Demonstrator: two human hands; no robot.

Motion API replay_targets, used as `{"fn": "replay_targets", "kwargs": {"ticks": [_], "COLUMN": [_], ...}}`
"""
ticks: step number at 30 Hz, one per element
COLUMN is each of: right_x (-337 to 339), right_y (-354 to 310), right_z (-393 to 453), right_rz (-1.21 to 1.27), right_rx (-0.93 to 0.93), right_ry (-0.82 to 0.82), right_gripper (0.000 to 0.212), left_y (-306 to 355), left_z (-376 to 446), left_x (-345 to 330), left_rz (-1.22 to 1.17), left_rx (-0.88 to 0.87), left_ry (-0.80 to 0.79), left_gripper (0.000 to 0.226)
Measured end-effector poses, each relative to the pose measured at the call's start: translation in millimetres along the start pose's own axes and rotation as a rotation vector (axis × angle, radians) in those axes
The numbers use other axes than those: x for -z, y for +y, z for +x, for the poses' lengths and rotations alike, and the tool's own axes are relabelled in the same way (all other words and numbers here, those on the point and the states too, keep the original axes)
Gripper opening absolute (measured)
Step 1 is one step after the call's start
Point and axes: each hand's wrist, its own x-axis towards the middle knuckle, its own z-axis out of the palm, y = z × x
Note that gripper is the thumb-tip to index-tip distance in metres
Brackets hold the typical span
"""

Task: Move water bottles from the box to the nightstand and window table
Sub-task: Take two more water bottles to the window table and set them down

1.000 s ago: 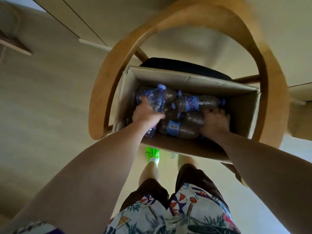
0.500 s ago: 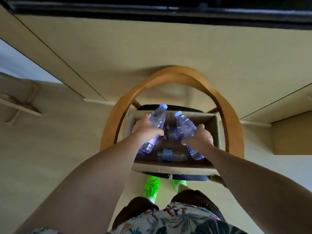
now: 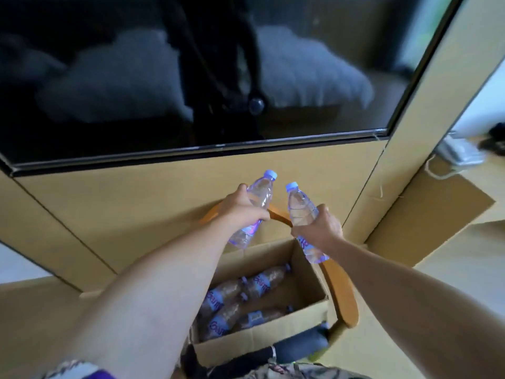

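Note:
My left hand grips a clear water bottle with a pale blue cap, held up and tilted. My right hand grips a second water bottle, its cap pointing up and left. Both bottles hang in the air above the open cardboard box. Several more bottles with blue labels lie on their sides inside the box. The box rests on the dark seat of a wooden chair.
A large dark TV screen fills the wall ahead, above tan wood panelling. At the right, a wooden desk surface carries a white phone with a cord. Pale floor lies at both sides.
Both hands have lifted their bottles up out of the box and away from it. My head has tilted up, bringing the TV screen into view.

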Motion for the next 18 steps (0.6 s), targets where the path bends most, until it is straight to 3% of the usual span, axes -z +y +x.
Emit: {"fn": "replay_targets", "kwargs": {"ticks": [8, 18], "right_x": [92.6, 210.1], "right_y": [27.3, 165.1], "right_z": [-56.7, -130.3], "right_rz": [0.3, 0.544], "right_rx": [-0.135, -0.309], "right_ry": [0.247, 0.593], "right_gripper": [0.07, 0.066], "left_y": [89.0, 233.8], "left_z": [-33.2, -127.0], "left_x": [-39.8, -173.2], "left_rz": [0.098, 0.161], "left_rx": [-0.312, -0.66], "left_ry": [-0.078, -0.289], "left_gripper": [0.077, 0.093]}}
